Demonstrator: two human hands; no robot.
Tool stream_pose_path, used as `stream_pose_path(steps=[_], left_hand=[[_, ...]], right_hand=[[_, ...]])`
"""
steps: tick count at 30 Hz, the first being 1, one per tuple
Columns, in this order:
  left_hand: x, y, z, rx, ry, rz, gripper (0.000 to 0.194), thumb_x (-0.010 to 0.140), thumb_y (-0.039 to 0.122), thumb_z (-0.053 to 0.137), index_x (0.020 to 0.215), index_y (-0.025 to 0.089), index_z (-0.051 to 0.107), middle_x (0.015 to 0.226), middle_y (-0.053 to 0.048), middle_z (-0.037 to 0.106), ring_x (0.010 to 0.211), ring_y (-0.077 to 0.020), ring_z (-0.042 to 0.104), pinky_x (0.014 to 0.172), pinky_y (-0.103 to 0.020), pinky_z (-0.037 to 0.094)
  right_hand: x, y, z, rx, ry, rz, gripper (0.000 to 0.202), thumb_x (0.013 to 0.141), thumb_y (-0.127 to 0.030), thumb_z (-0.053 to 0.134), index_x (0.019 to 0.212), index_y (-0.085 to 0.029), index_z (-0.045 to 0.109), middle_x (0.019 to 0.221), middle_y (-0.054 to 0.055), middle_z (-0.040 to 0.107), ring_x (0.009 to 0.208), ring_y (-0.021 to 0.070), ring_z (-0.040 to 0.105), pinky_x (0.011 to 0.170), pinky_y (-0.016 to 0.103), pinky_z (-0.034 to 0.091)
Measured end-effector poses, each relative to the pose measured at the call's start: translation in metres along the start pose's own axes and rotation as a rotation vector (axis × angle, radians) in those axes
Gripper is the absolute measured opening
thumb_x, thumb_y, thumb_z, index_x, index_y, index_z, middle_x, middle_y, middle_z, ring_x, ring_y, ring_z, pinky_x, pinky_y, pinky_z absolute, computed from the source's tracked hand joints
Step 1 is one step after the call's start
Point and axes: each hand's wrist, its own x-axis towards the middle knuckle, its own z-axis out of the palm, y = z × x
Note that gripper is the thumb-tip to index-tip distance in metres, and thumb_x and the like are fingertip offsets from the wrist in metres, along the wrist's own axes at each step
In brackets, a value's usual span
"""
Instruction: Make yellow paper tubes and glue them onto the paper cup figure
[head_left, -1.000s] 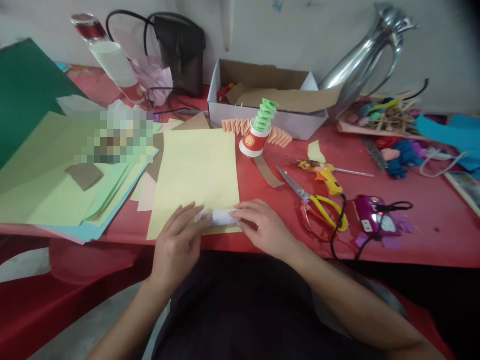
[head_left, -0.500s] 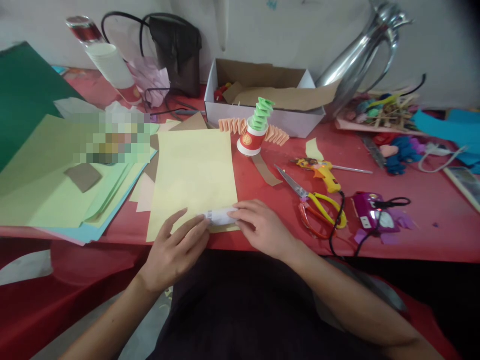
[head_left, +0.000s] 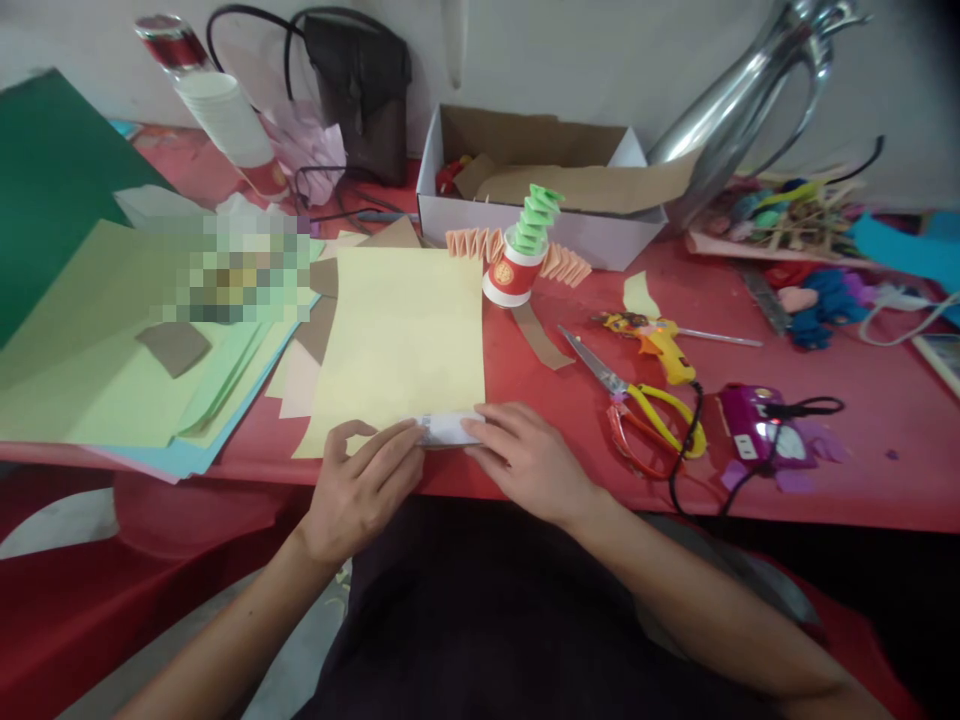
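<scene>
A small white cylinder (head_left: 448, 430) with dark print at its left end lies across the near edge of a pale yellow paper sheet (head_left: 405, 330). I cannot make out what kind of thing it is. My left hand (head_left: 369, 488) holds its left end with bent fingers, the thumb raised and curled over the sheet. My right hand (head_left: 529, 460) grips the other end between thumb and fingers. Just beyond the sheet's far right corner stands a red and white paper cup (head_left: 512, 275), with a folded green paper strip (head_left: 537, 218) on top and folded orange strips (head_left: 566, 264) at its sides.
Scissors (head_left: 626, 395) with yellow and red handles, a yellow glue gun (head_left: 664, 350) and a purple box with a cord (head_left: 765, 425) lie to the right. Stacked coloured paper (head_left: 90, 380) fills the left. Behind are a white box (head_left: 540, 225), a dark bag (head_left: 360, 100) and a metal jug (head_left: 742, 100).
The view has shifted slightly, so the table things appear further right. The yellow strip of sheet on the near side of the cylinder no longer shows. Both hands keep their hold.
</scene>
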Motion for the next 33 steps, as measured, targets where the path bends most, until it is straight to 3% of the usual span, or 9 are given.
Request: stream_pose_path(steps=[6,9,13,18,26,30,33], left_hand=[[-0.006,-0.013,0.006,-0.066,-0.06,-0.019,0.04,0.09,0.009,0.062,0.126,0.025,0.06,0.126,-0.01,0.072,0.115,-0.0249,0.068,0.094,-0.042,0.046],[-0.005,-0.019,0.007,-0.081,-0.059,-0.095,0.047,0.09,0.01,0.061,0.134,0.028,0.057,0.128,-0.009,0.071,0.114,-0.0238,0.068,0.097,-0.043,0.046],[-0.001,-0.022,0.004,-0.165,-0.064,-0.158,0.045,0.092,0.009,0.057,0.132,0.029,0.06,0.128,-0.006,0.071,0.113,-0.0226,0.068,0.1,-0.044,0.046],[0.007,-0.02,-0.003,-0.217,-0.048,-0.159,0.041,0.092,0.006,0.055,0.128,0.023,0.064,0.118,-0.008,0.075,0.102,-0.0227,0.07,0.089,-0.042,0.048],[0.024,-0.015,-0.013,-0.302,-0.116,-0.309,0.028,0.095,0.014,0.052,0.109,0.019,0.075,0.097,-0.008,0.074,0.081,-0.0191,0.068,0.073,-0.034,0.052],[0.034,-0.027,-0.01,-0.374,-0.143,-0.361,0.024,0.094,0.021,0.057,0.103,0.023,0.079,0.091,-0.006,0.075,0.084,-0.0204,0.068,0.074,-0.035,0.052],[0.047,-0.042,-0.008,-0.452,-0.231,-0.428,0.02,0.089,0.025,0.063,0.095,0.027,0.082,0.084,-0.004,0.075,0.083,-0.0204,0.067,0.073,-0.032,0.053]], right_hand=[[0.004,0.003,0.003,0.002,0.058,-0.003,0.025,0.099,-0.026,0.056,0.117,-0.019,0.072,0.116,0.014,0.073,0.101,0.0269,0.066,0.09,0.046,0.059],[0.007,0.003,0.004,0.052,0.093,0.006,0.023,0.098,-0.024,0.057,0.116,-0.021,0.072,0.119,0.013,0.072,0.106,0.0268,0.064,0.094,0.047,0.058],[0.01,0.002,0.006,0.151,0.125,0.003,0.02,0.096,-0.02,0.059,0.111,-0.018,0.073,0.11,0.012,0.073,0.102,0.0255,0.063,0.092,0.046,0.058],[0.012,0.002,0.005,0.194,0.145,0.043,0.016,0.093,-0.015,0.064,0.104,-0.018,0.074,0.104,0.011,0.073,0.097,0.0246,0.063,0.087,0.043,0.058],[0.019,-0.002,-0.012,0.235,-0.01,0.137,0.017,0.09,-0.012,0.066,0.103,-0.018,0.076,0.098,0.008,0.072,0.095,0.0235,0.058,0.085,0.04,0.055],[0.028,0.001,-0.016,0.21,-0.032,0.178,0.016,0.09,-0.012,0.067,0.1,-0.016,0.078,0.093,0.008,0.069,0.092,0.0224,0.057,0.082,0.037,0.053],[0.037,0.004,-0.015,0.181,-0.072,0.231,0.014,0.09,-0.015,0.067,0.095,-0.018,0.08,0.087,0.006,0.069,0.088,0.0222,0.056,0.079,0.036,0.05]])
